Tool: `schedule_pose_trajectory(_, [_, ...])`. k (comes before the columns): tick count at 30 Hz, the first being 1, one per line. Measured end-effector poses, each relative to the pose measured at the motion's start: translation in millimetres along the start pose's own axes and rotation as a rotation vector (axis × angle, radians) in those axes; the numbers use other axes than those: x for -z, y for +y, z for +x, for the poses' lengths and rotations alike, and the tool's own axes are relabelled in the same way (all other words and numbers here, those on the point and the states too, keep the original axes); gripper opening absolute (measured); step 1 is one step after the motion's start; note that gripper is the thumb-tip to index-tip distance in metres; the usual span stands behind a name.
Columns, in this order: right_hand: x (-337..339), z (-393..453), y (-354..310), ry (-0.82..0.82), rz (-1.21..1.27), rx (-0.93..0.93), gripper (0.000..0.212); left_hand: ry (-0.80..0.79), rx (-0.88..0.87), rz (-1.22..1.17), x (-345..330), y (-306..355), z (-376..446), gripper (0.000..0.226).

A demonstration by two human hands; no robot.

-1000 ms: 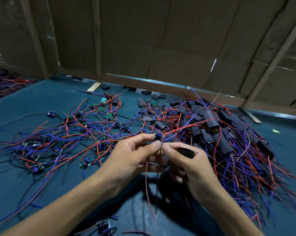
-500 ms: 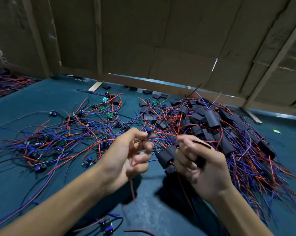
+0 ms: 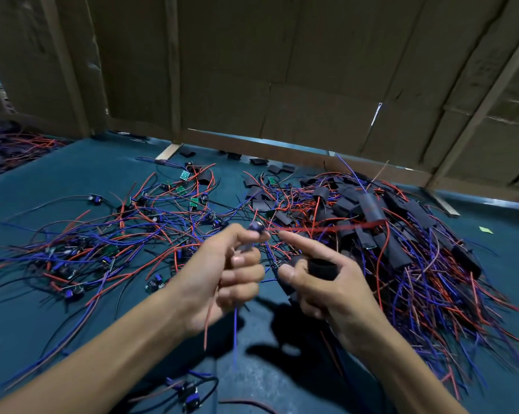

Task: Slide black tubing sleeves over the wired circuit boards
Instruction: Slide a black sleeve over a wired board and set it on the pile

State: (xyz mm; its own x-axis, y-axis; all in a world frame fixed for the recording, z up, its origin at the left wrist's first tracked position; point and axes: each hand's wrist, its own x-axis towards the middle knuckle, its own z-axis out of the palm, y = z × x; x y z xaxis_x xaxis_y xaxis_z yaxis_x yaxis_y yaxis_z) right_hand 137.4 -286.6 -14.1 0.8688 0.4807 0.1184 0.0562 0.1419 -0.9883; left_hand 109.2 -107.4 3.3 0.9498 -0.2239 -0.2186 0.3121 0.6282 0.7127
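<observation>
Left hand (image 3: 222,273): fingers curled into a loose fist, thumb and forefinger pinching a small dark wired circuit board (image 3: 256,228) at the top of the fist; the board is blurred and its detail cannot be read. One thin red wire (image 3: 208,316) and one thin blue wire (image 3: 235,333) hang down from under this hand.

Right hand (image 3: 321,279): forefinger stretched straight toward the left hand, its tip just short of the board; thumb and the remaining fingers curled round a short black tubing sleeve (image 3: 322,265), the open end of which shows above the palm. A second dark sleeve piece seems to lie lower in the same fist, but this cannot be told for certain.

Both hands are held above a dark teal cloth work surface (image 3: 58,312), close together, not touching.

Beyond the right hand, and to its right: a heaped pile of sleeved boards with black tubing and red and blue leads (image 3: 401,234).

Beyond the left hand, and to its left: a loose spread of unsleeved boards on red, blue and black wires (image 3: 117,234), several small green boards (image 3: 184,175) among them.

Near edge, between the forearms: one stray wired board (image 3: 189,394).

Far edge: a few loose flat black sleeve pieces (image 3: 258,161) on the cloth, at the foot of a brown cardboard wall with wooden battens (image 3: 282,70).
</observation>
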Motion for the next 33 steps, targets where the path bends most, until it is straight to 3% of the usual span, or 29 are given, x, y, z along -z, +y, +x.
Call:
schedule_pose_trajectory(3, [-6,-1,1,0.055,0.041,0.036,0.046,-0.051,0.077,0.321,-2,-10,-3,0.016])
schedule_pose_trajectory(5, [-6,-2,-1,0.123,0.080,0.050,0.034,-0.114,0.090,0.378,0,-13,-3,0.014])
schedule_pose_trajectory(8, [-1,-1,-9,0.176,0.181,0.018,0.033,-0.184,0.086,0.429,3,-15,1,0.022])
schedule_pose_trajectory(14, [-1,-3,-9,-0.062,0.183,-0.206,0.033,-0.123,-0.225,0.606,6,-28,6,0.058])
schedule_pose_trajectory(16, [1,-4,-9,-0.084,0.172,-0.202,0.032,-0.083,-0.346,0.631,5,-32,6,0.052])
schedule_pose_trajectory(20, [10,-4,-11,-0.172,0.048,-0.271,0.031,-0.088,-0.394,0.346,-4,-26,7,0.039])
schedule_pose_trajectory(25, [-7,-7,7,-0.259,-0.048,-0.294,0.026,-0.045,-0.427,0.557,-3,-30,3,0.027])
schedule_pose_trajectory(27, [-8,-8,7,-0.253,-0.104,-0.262,0.029,-0.013,-0.494,0.509,-3,-32,4,0.020])
schedule_pose_trajectory(30, [1,-7,-2,-0.124,-0.308,-0.127,0.042,-0.010,-0.563,0.222,-6,-22,6,0.022])
schedule_pose_trajectory(31, [4,-7,-5,-0.032,-0.412,-0.030,0.041,-0.001,-0.580,0.221,-4,-17,5,0.026])
schedule_pose_trajectory(33, [13,-6,-6,0.157,-0.685,0.204,0.051,0.043,-0.646,0.455,0,-10,1,0.030])
